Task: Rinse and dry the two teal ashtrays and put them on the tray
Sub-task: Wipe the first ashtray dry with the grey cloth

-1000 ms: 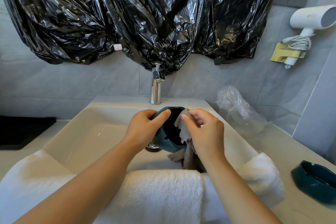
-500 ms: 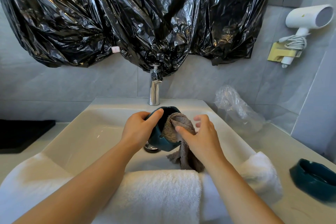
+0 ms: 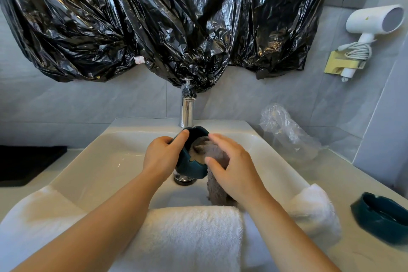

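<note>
Gripping tilted ashtray (image 3: 192,168) in left hand (image 3: 161,157), mouth turned to three o'clock, straight at right hand (image 3: 234,170); pushing grey cloth (image 3: 217,183) into bowl, pinched or pressed, cannot tell.

Bathroom surroundings
Black plastic sheeting (image 3: 154,17) hangs over the chrome tap (image 3: 187,110) — white hair dryer (image 3: 373,21) mounted at far right.

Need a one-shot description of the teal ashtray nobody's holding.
Start at the white sink, then follow the countertop right, past the rolled white towel on its front edge. The teal ashtray sits there, opening up, near the picture's right edge. Unlike the other ashtray, held over the basin in the grip of the left hand with a grey cloth pushed inside, nothing touches it.
</note>
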Motion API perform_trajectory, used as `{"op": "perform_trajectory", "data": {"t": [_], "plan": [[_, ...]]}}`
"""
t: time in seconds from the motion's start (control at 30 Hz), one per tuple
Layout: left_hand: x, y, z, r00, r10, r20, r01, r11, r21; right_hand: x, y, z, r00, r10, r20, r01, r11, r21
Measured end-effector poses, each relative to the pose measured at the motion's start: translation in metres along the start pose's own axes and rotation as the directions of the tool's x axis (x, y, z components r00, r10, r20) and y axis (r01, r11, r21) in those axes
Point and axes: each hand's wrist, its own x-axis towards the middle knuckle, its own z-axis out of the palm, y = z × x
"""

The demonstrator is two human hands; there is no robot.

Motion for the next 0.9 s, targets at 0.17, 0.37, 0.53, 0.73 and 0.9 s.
{"op": "perform_trajectory", "data": {"t": [0.17, 0.37, 0.53, 0.73, 0.9], "plan": [[0.002, 0.000, -0.004, 0.997, -0.056, -0.051, 0.054, 0.998, -0.040, 0.001, 0.006, -0.004, 0.969, 0.227, -0.097, -0.218, 0.972, 0.089], [-0.006, 0.004, 0.002, 0.996, 0.045, 0.079, -0.049, 0.998, 0.040, 0.004, 0.004, -0.006, 0.962, 0.199, -0.188, -0.158, 0.965, 0.209], [-0.012, 0.006, 0.005, 0.988, 0.075, 0.138, -0.084, 0.995, 0.059, -0.001, 0.002, 0.002, 0.998, 0.052, -0.018, -0.054, 0.989, -0.135], [-0.008, 0.005, 0.000, 0.999, 0.018, 0.052, -0.021, 0.998, 0.062, -0.001, -0.005, 0.006, 0.989, -0.048, 0.137, 0.084, 0.959, -0.270], [-0.007, 0.007, -0.004, 1.000, -0.025, 0.016, 0.024, 0.999, 0.048, -0.004, -0.008, 0.002, 0.990, -0.115, 0.080, 0.134, 0.945, -0.298]]}}
